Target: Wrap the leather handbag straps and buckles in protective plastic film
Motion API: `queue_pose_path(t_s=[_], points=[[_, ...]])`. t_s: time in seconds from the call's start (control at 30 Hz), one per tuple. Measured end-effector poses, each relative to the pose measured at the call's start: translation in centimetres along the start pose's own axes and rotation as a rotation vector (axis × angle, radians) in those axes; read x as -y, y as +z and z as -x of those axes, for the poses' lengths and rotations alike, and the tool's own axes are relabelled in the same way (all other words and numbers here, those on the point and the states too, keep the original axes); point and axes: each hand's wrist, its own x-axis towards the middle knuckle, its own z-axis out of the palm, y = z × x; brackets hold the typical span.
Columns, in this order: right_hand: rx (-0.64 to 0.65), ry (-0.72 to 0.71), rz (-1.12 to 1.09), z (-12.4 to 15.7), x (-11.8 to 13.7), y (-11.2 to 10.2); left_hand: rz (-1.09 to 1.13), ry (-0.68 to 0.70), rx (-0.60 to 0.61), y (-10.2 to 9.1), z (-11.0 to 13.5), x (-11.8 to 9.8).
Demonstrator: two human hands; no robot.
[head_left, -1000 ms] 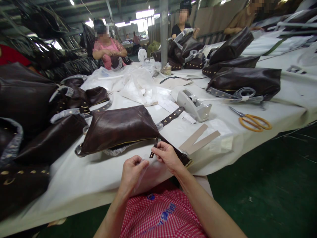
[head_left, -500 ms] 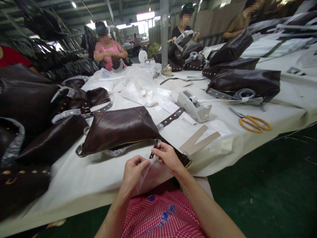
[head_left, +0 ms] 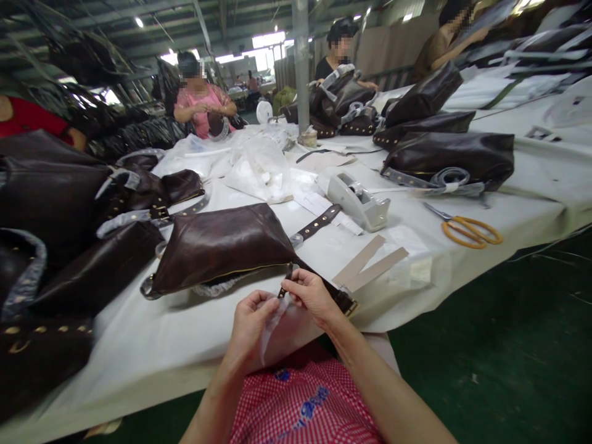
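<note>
A dark brown leather handbag [head_left: 226, 242] lies on its side on the white-covered table in front of me, its gold zipper edge facing me. From the zipper's right end hangs a short studded zipper pull [head_left: 283, 287]. My right hand [head_left: 308, 295] pinches this leather pull between thumb and fingers. Close beside it, my left hand [head_left: 253, 317] is closed on a thin, translucent wrapping sheet [head_left: 272, 330], which droops below the fingers near the pull's lower end. A studded strap [head_left: 319, 223] extends behind the bag, and a buckled strap end [head_left: 346, 302] lies right of my right hand.
Right of the bag are a tape dispenser [head_left: 358, 200], cardboard strips [head_left: 370, 265] and orange-handled scissors [head_left: 469, 229]. More brown bags [head_left: 448, 161] lie at right and pile up at left. A metal pole [head_left: 302, 68] rises behind. Several people are around the table.
My hands stay almost in place around the zipper pull, and the sheet hangs slightly differently. The view has shifted a little. At the back right, a person's arm has risen with something in hand.
</note>
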Motion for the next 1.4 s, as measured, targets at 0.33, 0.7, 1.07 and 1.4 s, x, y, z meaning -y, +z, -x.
queue_pose_path(t_s=[0.33, 0.7, 1.07, 1.4], points=[[-0.028, 0.004, 0.015, -0.1, 0.1, 0.1, 0.047, -0.036, -0.01, -0.1, 0.6, -0.5], [-0.003, -0.008, 0.03, 0.0, 0.1, 0.2, 0.156, -0.092, 0.0, 0.8, 0.5, -0.5], [-0.006, 0.046, -0.024, -0.8, -0.3, -0.2, -0.015, 0.153, -0.082, 2.3, -1.4, -0.3], [-0.056, -0.688, 1.172, -0.6, 4.3, -3.7, -0.067, 0.026, -0.045, 2.8, -3.1, 0.5]])
